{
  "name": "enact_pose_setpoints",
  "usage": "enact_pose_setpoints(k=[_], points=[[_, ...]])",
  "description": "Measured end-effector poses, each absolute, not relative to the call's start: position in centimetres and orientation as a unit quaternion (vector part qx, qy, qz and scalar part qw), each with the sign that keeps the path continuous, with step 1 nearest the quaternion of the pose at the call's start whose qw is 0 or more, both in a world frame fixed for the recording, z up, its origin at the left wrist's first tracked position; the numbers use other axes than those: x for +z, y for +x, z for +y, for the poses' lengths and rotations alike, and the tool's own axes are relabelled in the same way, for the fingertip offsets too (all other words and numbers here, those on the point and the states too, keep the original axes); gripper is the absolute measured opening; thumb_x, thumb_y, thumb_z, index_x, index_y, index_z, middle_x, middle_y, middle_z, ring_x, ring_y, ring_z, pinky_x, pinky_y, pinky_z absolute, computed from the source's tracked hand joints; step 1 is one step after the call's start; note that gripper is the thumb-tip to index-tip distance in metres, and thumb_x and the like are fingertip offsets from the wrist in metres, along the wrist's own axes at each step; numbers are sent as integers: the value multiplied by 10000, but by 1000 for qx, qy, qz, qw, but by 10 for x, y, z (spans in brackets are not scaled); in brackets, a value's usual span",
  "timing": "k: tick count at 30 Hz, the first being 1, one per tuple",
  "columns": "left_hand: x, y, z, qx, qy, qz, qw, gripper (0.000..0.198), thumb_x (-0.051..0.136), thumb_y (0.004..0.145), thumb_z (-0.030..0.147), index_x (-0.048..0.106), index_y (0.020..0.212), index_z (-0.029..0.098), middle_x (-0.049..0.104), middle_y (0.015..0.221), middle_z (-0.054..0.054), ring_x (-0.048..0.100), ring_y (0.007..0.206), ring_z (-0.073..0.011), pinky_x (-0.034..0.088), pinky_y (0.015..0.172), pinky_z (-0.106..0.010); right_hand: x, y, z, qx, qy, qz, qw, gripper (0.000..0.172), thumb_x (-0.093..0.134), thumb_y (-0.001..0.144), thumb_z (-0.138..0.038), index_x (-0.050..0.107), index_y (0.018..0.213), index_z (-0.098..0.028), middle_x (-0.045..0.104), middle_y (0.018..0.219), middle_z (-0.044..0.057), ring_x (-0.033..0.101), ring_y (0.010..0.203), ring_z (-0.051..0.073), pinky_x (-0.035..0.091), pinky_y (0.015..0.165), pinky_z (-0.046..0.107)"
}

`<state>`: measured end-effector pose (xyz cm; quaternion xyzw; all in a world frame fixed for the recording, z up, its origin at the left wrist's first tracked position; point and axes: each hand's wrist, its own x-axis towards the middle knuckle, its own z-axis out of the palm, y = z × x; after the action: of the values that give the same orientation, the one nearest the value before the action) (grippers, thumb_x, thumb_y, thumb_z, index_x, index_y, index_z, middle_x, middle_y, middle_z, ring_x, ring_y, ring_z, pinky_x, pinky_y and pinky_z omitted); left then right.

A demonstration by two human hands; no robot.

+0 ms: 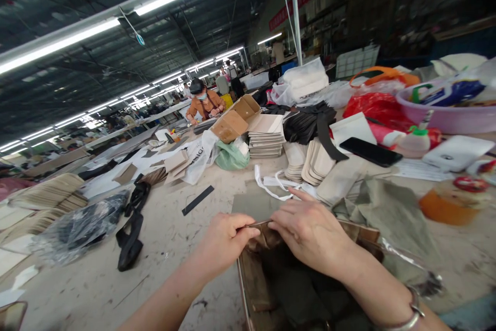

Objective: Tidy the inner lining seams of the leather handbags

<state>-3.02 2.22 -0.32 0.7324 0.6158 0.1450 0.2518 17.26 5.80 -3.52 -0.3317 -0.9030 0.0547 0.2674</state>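
Observation:
My left hand (225, 240) is closed, pinching the top edge of a brown bag-like piece (267, 269) that lies on the worktable (163, 248) in front of me. My right hand (310, 227) rests on the same edge with fingers pressed down on it and one finger stretched out. A flat olive-grey panel (253, 204) lies just beyond the hands. More olive fabric (391, 212) lies to the right.
Stacks of beige cut pieces (267, 137), cardboard boxes (234, 119), black straps (132, 227), a black phone (370, 151), a pink basin (445, 114), an orange-filled jar (451, 202) and plastic bags crowd the table. A person in a brown top (205, 104) works at the far end.

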Motion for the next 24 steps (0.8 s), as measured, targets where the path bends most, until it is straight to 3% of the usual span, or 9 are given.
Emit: enact_pose_setpoints(k=[3, 5, 7, 10, 13, 15, 18, 24], points=[[-7, -29, 22, 148, 741, 612, 235, 266, 493, 831, 280, 620, 634, 153, 471, 539, 39, 428, 547, -97, 283, 535, -213, -29, 178, 57, 71, -324, -906, 262, 244, 408, 955, -274, 634, 878, -224, 637, 733, -21, 576, 718, 147, 182, 1085, 425], [-7, -28, 21, 151, 744, 609, 230, 272, 495, 829, 264, 599, 604, 153, 444, 520, 45, 413, 530, -90, 278, 531, -212, -25, 179, 56, 89, -311, -909, 263, 252, 423, 954, -356, 612, 1065, -232, 665, 840, -8, 598, 807, 161, 156, 1094, 434], [-7, -27, 19, 150, 746, 607, 227, 269, 495, 826, 253, 602, 601, 152, 449, 518, 43, 421, 531, -91, 281, 534, -213, -24, 177, 54, 91, -309, -908, 266, 298, 460, 932, -415, 586, 1132, -233, 670, 908, 4, 600, 857, 174, 165, 1091, 433], [-6, -28, 17, 148, 742, 612, 230, 278, 498, 826, 276, 615, 607, 151, 484, 533, 37, 451, 555, -100, 298, 546, -213, -27, 168, 50, 63, -325, -905, 269, 200, 464, 935, -335, 636, 922, -234, 646, 777, -8, 581, 760, 165, 224, 1058, 423], [-1, -32, 13, 149, 727, 614, 268, 231, 521, 806, 308, 657, 693, 159, 567, 614, 27, 503, 619, -122, 347, 581, -210, -32, 159, 48, 47, -322, -904, 276, 257, 442, 918, -212, 584, 704, -213, 582, 649, -16, 527, 658, 151, 260, 1035, 411], [5, -35, 9, 143, 721, 607, 303, 208, 583, 751, 326, 683, 846, 171, 629, 724, 20, 541, 694, -146, 386, 623, -217, -35, 156, 47, 42, -312, -904, 290, 244, 455, 892, -171, 555, 673, -210, 562, 630, -20, 502, 634, 147, 257, 1041, 407], [14, -37, 3, 127, 720, 604, 318, 354, 666, 673, 339, 665, 989, 181, 661, 819, 12, 557, 755, -165, 409, 655, -224, -38, 155, 46, 32, -309, -898, 312, 213, 477, 873, -161, 539, 675, -209, 550, 623, -23, 488, 628, 147, 258, 1045, 401], [11, -31, 1, 92, 729, 652, 188, 229, 516, 819, 335, 657, 731, 178, 592, 624, 26, 506, 622, -130, 342, 591, -224, -41, 155, 42, 24, -304, -896, 323, 228, 471, 881, -168, 527, 664, -207, 544, 621, -21, 486, 620, 148, 282, 1031, 389]])
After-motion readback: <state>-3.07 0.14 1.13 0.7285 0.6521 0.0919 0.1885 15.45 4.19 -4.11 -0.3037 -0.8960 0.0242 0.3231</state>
